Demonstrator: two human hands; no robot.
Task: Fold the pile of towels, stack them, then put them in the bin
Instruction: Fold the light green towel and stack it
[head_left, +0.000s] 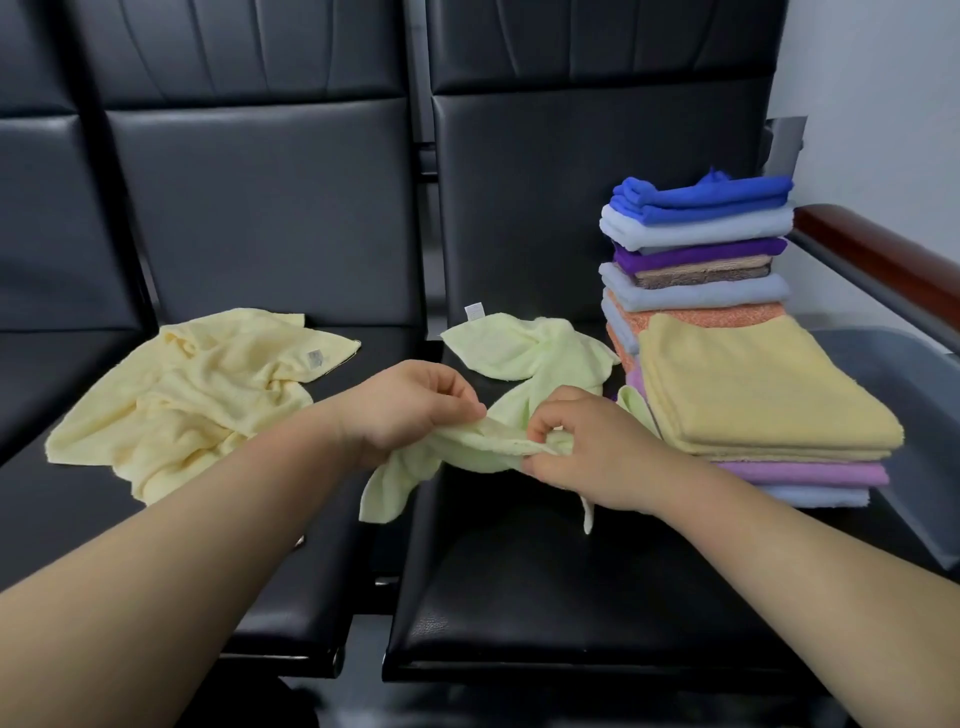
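1. The left hand (410, 410) and right hand (587, 452) pinch one edge of a pale green towel (519, 364), fingers clamped on the cloth, the two hands close together but apart.
2. The green towel is crumpled and unfolded; its near corners hang off the seat front, its far part lies bunched toward 12 o'clock from the hands, a small white tag (474, 312) standing at its far corner.
3. At 9 o'clock lies a pale yellow towel (197, 395), rumpled and unfolded, on the neighbouring seat.
4. At 2 o'clock stands a stack of folded towels (727, 332): a yellow one lowest in front, orange, grey, purple and blue ones higher behind. The green towel touches its near left corner.
5. A grey bin (914, 426) lies at 3 o'clock, just beside the stack.
6. All rests on black padded seats (519, 571); a wooden armrest (883, 254) and a pale wall lie at the far right.
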